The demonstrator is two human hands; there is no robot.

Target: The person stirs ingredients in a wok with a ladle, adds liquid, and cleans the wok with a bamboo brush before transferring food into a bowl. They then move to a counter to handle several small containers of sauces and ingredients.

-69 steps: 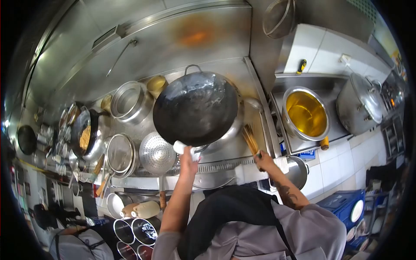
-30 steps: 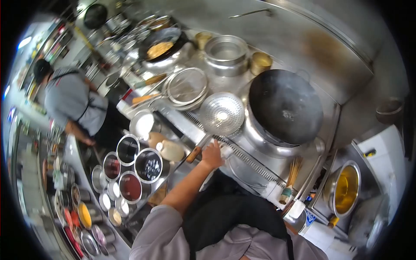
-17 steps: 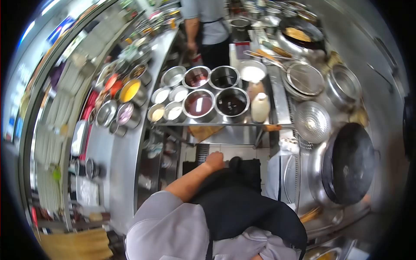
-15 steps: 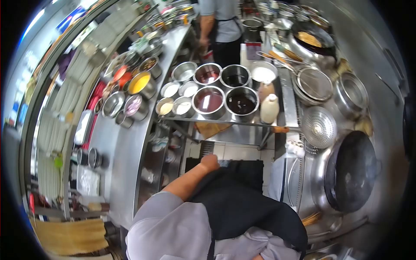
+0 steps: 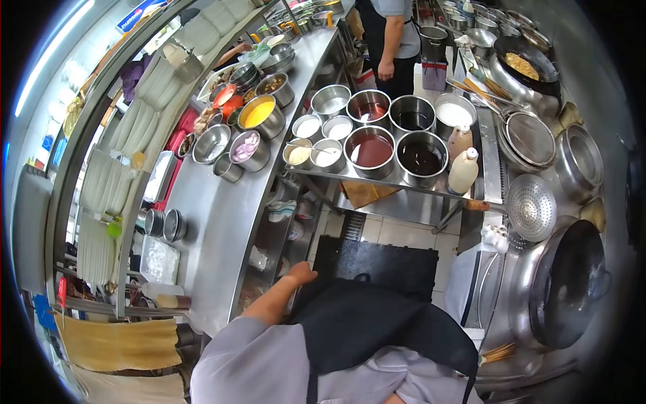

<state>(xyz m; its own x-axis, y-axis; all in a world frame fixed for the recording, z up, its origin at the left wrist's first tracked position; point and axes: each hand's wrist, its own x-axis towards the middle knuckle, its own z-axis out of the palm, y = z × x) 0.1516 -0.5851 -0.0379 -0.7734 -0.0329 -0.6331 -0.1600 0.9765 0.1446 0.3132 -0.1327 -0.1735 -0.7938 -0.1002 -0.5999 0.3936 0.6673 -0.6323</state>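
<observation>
My left hand [image 5: 301,273] hangs low beside my black apron [image 5: 377,323], close to the under-shelf of the curved steel counter [image 5: 222,209]. I see nothing in it, and its fingers are too small to read. My right hand is out of view. The black wok [image 5: 568,283] sits empty on its burner at the right, well away from my hand. A perforated ladle [image 5: 531,207] lies just above it, and a white cloth [image 5: 496,236] lies at the stove's edge.
A rack holds steel bowls of dark sauce [image 5: 421,157], red sauce [image 5: 370,149] and powders, with a squeeze bottle [image 5: 464,172] beside them. A black mat [image 5: 383,266] covers the tiled floor. A co-worker [image 5: 393,30] stands at the far end by a wok of fried food [image 5: 525,64].
My view has swung left from the stove to the counter and sauce rack. My left hand let go of the wok handle and dropped beside my apron. My right hand and the bamboo brush left view.
</observation>
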